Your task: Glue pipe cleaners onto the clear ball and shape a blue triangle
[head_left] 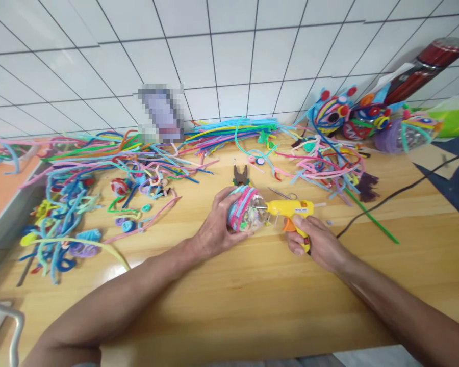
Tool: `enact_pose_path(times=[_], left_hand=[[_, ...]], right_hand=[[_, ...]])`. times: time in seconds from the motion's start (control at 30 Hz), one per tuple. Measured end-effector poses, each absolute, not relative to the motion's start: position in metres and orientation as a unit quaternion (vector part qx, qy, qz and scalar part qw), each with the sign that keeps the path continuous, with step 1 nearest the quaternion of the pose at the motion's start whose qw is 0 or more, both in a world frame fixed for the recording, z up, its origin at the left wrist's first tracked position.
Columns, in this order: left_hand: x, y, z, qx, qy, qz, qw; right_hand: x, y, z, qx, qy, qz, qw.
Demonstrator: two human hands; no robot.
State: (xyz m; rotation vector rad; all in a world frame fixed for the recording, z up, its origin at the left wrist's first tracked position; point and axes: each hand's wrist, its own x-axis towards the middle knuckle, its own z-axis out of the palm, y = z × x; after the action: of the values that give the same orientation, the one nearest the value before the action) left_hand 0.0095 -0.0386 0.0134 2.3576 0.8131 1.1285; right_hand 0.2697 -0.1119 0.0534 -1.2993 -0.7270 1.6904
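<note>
My left hand (219, 220) grips a clear plastic ball (258, 213), its fingers over the left part where pink and light blue pipe cleaners (240, 208) wrap round it. My right hand (314, 239) is closed round the handle of a yellow hot glue gun (286, 207) with an orange trigger. The gun's metal nozzle is at the bare, see-through side of the ball; whether it touches cannot be told. A glue stick (320, 205) sticks out of the gun's back end. Just behind the ball lie pliers (241, 175), and small scissors (282, 193) rest beside them.
Heaps of coloured pipe cleaners (67, 204) cover the left side, with more bundles (229, 133) along the tiled wall. Several decorated balls (330, 113) stand at the back right, near a red cylinder (428, 69). A black cord (390, 196) crosses the wooden table (229, 306) on the right.
</note>
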Motion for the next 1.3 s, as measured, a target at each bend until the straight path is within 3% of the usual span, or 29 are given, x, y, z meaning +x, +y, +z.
enact_pose_path(times=[1.3], left_hand=[[0.0080,-0.0321,0.0121,0.846,0.263,0.414,0.209]], right_hand=[[0.2657,-0.1090,0.0488,-0.518,-0.325,0.649,0.453]])
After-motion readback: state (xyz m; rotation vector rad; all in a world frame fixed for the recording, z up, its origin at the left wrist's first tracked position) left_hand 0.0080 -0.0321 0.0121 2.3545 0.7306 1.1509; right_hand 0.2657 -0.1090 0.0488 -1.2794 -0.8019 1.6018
